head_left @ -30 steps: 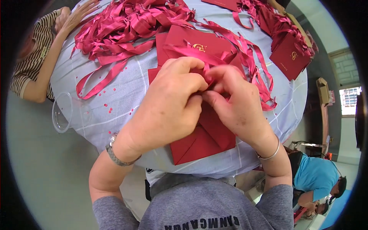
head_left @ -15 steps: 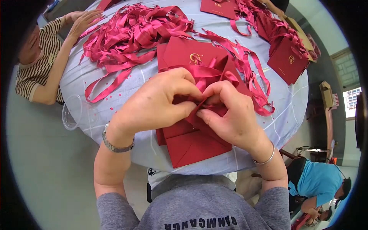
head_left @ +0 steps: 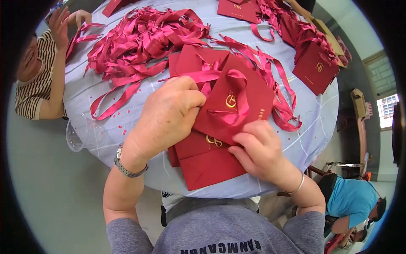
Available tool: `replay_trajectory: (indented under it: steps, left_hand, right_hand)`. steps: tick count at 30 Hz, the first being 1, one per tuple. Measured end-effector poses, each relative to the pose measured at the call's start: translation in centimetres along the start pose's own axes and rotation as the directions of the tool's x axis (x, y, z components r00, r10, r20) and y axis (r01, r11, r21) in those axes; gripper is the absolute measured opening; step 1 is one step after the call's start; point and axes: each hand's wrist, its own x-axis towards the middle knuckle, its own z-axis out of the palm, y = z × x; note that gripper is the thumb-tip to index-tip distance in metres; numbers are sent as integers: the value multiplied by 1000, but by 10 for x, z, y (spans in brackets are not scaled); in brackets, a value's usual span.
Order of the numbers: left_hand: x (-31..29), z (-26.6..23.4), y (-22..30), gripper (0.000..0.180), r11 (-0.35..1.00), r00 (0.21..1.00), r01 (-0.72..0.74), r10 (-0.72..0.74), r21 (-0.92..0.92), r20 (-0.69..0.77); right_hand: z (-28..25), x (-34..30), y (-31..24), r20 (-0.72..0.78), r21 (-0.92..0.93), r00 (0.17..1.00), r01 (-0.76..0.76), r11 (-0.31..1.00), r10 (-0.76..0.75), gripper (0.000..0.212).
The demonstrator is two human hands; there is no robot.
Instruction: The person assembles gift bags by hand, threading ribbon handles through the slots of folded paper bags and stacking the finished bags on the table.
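A dark red paper gift bag (head_left: 257, 98) with a gold emblem is tilted above other bags, a pink ribbon handle (head_left: 241, 84) looping across its front. My left hand (head_left: 169, 114) is closed at its left edge, the fingertips partly hidden. A ribbon strip (head_left: 202, 76) runs just above that hand. Between thumb and fingers, my right hand (head_left: 262, 150) pinches the bag's lower corner. Beneath lie more red paper bags (head_left: 215, 167), flat and overlapping, one with its folded bottom toward me.
A big heap of pink ribbons (head_left: 146, 40) covers the far left of the cloth-covered table (head_left: 160, 171). Loose ribbons (head_left: 283, 97) and stacked bags (head_left: 317, 67) lie right. A clear plastic cup (head_left: 78, 133) sits at the left edge. A person in stripes (head_left: 50, 80) holds ribbon across the table.
My hands have moved apart from their pinch at the ribbon. The bag has turned, showing its emblem and ribbon loop. At left, the other person's hands have lifted with a ribbon.
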Motion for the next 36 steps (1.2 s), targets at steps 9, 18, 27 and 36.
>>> replay_trajectory:
  steps: [9,18,27,36]
  left_hand:
    - [-5,-23,-19,2,901,907,307,-181,305,-379]
    - [-7,-11,-17,4,931,936,287,-222,225,-275]
    - [-7,-10,-13,8,945,943,258,-200,201,-267]
    - [-12,-15,-14,7,851,911,396,-316,345,-265]
  right_hand:
    - [5,-2,10,72,96,996,-67,993,61,33]
    - [-15,24,21,206,250,965,-213,944,163,20]
    - [-17,83,34,166,-78,986,37,996,-24,23]
    - [8,57,42,-106,154,973,-186,970,203,5]
